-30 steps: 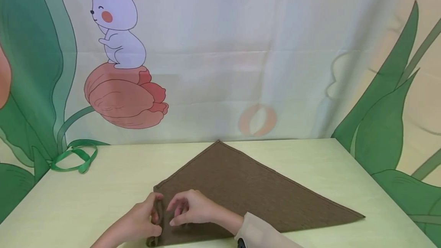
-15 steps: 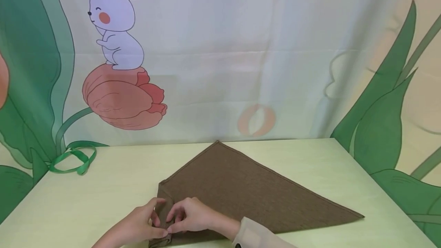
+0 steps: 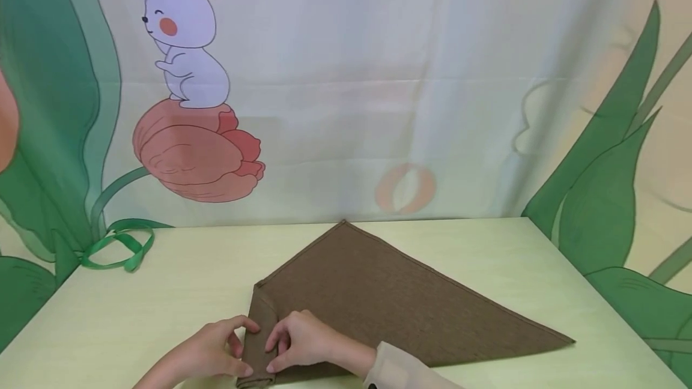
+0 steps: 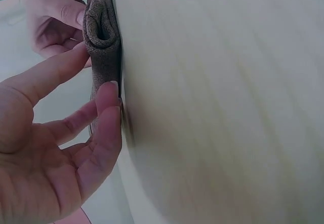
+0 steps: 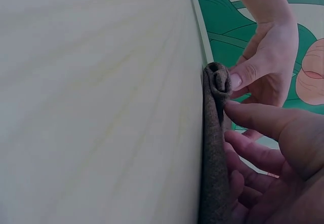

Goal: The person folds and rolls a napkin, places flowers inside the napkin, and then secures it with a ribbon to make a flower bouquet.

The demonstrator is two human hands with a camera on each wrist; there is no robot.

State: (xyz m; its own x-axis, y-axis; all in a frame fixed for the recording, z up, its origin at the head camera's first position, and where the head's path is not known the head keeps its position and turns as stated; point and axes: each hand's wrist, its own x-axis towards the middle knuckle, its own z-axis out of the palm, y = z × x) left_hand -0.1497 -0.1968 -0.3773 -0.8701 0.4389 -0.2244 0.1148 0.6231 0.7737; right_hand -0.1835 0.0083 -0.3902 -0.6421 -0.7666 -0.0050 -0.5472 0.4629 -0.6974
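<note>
Green ribbon (image 3: 132, 263) at the far left of the worktop (image 3: 178, 293), my left hand (image 3: 213, 350) loosely spread, fingertips touching the rolled end of the brown cloth (image 3: 389, 299), my right hand (image 3: 305, 341) curled against that roll, pinching or not I cannot tell, flat cloth tapering rightward

Brown cloth (image 3: 400, 305), triangular in outline, on a pale tabletop (image 3: 178, 293), with far point close to the printed backdrop (image 3: 335, 47) and left end turned into a narrow roll (image 3: 256, 350). Left hand (image 3: 213, 350) beside the roll, with thumb and index finger against it; right hand (image 3: 308, 338), in light sleeve (image 3: 402, 368), with bent fingers at its right edge. Far left corner: looped green ribbon (image 3: 139, 252). On backdrop: white rabbit (image 3: 197, 71) atop a red tulip (image 3: 186, 155).
</note>
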